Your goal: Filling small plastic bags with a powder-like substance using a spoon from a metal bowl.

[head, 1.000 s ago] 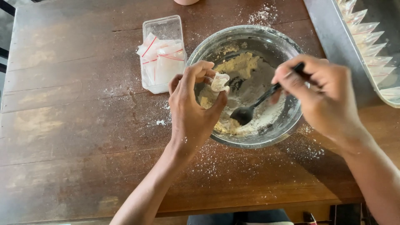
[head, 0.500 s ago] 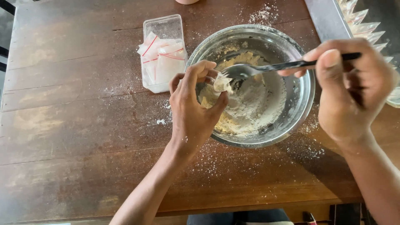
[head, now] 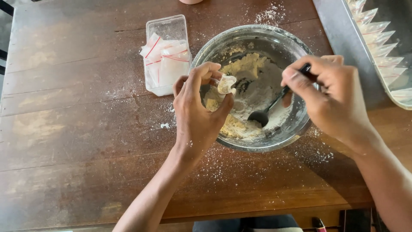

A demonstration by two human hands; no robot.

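Head view, looking down on a wooden table (head: 77, 141) dusted with spilled powder. A metal bowl (head: 257, 38) stands on it, holding white and yellowish powder (head: 253, 92). Over the bowl's left rim the left hand (head: 199, 114) has its fingers curled round a small clear bag (head: 226, 84), pinched between thumb and fingertips with its mouth up and some powder inside. Over the bowl's right rim the right hand (head: 332, 99) is closed on the handle of a black spoon (head: 268, 111), whose scoop end rests in the powder near the bowl's middle. Just left of the bowl sits a clear plastic box (head: 167, 28) with a heap of empty small bags (head: 165, 60) striped in red. To the bowl's upper right lies a metal tray (head: 339, 30) carrying a row of filled bags (head: 382, 38).
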